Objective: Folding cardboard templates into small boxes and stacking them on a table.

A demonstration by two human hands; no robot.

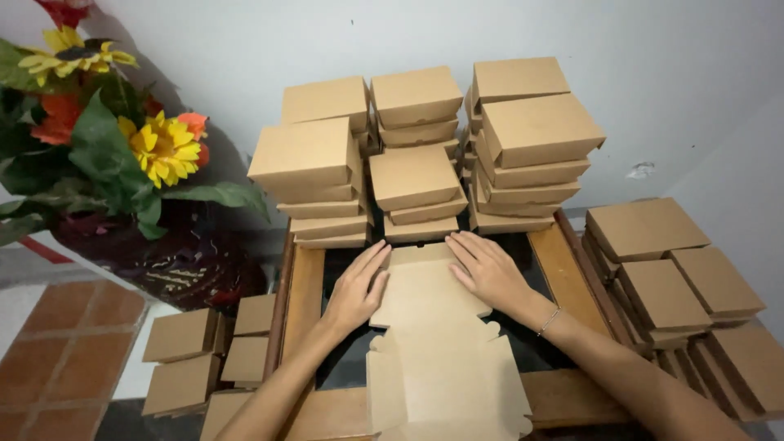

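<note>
Both open hands, left hand [356, 287] and right hand [487, 271], flat on unfolded box blank [437, 343], stacked boxes [416, 175] seemingly just beyond.

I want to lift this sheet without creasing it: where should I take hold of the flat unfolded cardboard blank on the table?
Probably by its two long side edges, coming in from left and right. The flat cardboard blank lies flat, and the left hand and right hand already rest on its far side flaps; its near notched tabs look flimsier.

Head camera – looking steeply down, close over table [563, 269] (single view).
</note>
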